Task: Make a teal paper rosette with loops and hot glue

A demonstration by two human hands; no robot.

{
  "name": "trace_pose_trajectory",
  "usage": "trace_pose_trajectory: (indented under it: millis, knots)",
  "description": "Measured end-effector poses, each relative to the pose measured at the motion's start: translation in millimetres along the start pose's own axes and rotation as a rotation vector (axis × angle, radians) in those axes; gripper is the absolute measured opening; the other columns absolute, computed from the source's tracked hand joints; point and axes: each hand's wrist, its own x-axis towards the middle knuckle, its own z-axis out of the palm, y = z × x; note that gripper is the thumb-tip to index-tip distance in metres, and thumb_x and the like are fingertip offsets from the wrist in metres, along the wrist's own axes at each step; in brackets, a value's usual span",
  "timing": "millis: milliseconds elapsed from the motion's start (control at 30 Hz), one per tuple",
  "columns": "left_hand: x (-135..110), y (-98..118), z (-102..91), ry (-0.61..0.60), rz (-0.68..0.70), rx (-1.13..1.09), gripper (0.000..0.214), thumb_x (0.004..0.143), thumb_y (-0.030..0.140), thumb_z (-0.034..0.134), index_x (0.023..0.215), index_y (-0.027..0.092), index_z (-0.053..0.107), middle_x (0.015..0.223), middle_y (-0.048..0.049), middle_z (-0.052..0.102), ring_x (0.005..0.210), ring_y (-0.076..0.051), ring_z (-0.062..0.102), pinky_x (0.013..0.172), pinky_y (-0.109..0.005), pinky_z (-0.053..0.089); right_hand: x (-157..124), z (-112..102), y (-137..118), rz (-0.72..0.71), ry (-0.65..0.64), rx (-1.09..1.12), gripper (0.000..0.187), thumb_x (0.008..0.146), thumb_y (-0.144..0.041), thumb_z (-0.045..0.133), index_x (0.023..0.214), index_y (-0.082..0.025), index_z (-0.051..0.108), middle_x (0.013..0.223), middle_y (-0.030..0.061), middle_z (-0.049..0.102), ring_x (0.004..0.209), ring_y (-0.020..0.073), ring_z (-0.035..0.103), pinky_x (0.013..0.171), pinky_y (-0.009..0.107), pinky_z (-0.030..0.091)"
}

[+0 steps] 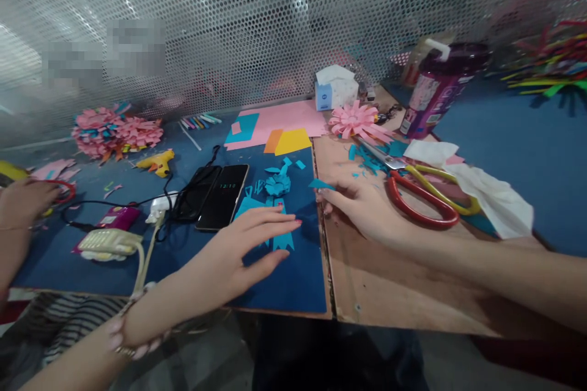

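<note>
My left hand [259, 241] hovers, or rests lightly, over cut blue paper pieces [283, 235], its fingers stretched out and apart. I cannot tell whether it touches them. Between the thumb and fingers of my right hand [353, 201] is a small pointed blue paper piece [321, 184]. A curled blue paper flower [277, 184] lies just beyond my left fingertips, with small blue scraps around it. Big scissors [424, 204] with one red and one yellow handle loop lie beside my right wrist, blades pointing away toward a pink paper flower [355, 120].
Pink sheets [288, 117], a yellow sheet [293, 142] and a tissue box [337, 87] lie ahead. A purple tumbler [435, 95] stands right, near crumpled tissue [493, 192]. On the left are a phone [224, 195], cables, a yellow glue gun [158, 162] and another person's hand [30, 201].
</note>
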Motion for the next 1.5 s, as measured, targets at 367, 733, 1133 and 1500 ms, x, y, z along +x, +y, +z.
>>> trace_pose_trajectory:
  millis: [367,733,1133,1500]
  knots:
    - [-4.5,0.1,43.6,-0.023,0.104,0.257,0.035,0.091,0.028,0.050,0.124,0.018,0.057,0.136,-0.0115,0.048,0.133,-0.032,0.031,0.106,-0.056,0.036,1.9,-0.4,6.1,-0.029,-0.031,0.029,0.024,0.083,-0.040,0.059,0.084,-0.016,0.060,0.063,-0.0014,0.058,0.048,0.0064,0.050,0.044,0.020,0.038]
    - [-21.0,9.5,55.2,-0.032,0.085,0.460,0.045,0.094,0.034,0.044,0.136,0.017,0.046,0.140,-0.0056,0.048,0.132,-0.033,0.031,0.108,-0.056,0.029,-11.2,5.7,-0.2,-0.147,-0.002,-0.083,0.019,0.086,-0.032,0.055,0.095,-0.016,0.060,0.068,0.0011,0.065,0.067,0.0147,0.066,0.065,0.027,0.052]
    - [-21.0,19.7,52.5,-0.039,0.111,0.524,0.060,0.092,0.053,0.040,0.139,0.015,0.041,0.138,-0.0077,0.050,0.116,-0.028,0.047,0.102,-0.045,0.027,-23.6,26.6,5.8,-0.284,-0.181,-0.264,0.012,0.087,-0.023,0.053,0.097,-0.021,0.059,0.092,0.0008,0.066,0.081,0.0123,0.064,0.071,0.025,0.052]
    - [-38.7,35.7,60.5,0.117,0.123,0.505,0.046,0.092,0.035,0.051,0.133,0.016,0.048,0.133,-0.0056,0.055,0.125,-0.025,0.044,0.104,-0.043,0.025,-22.5,24.4,10.4,-0.324,-0.180,-0.398,0.012,0.089,-0.028,0.053,0.091,-0.020,0.062,0.090,0.0007,0.063,0.079,0.0120,0.060,0.070,0.026,0.049]
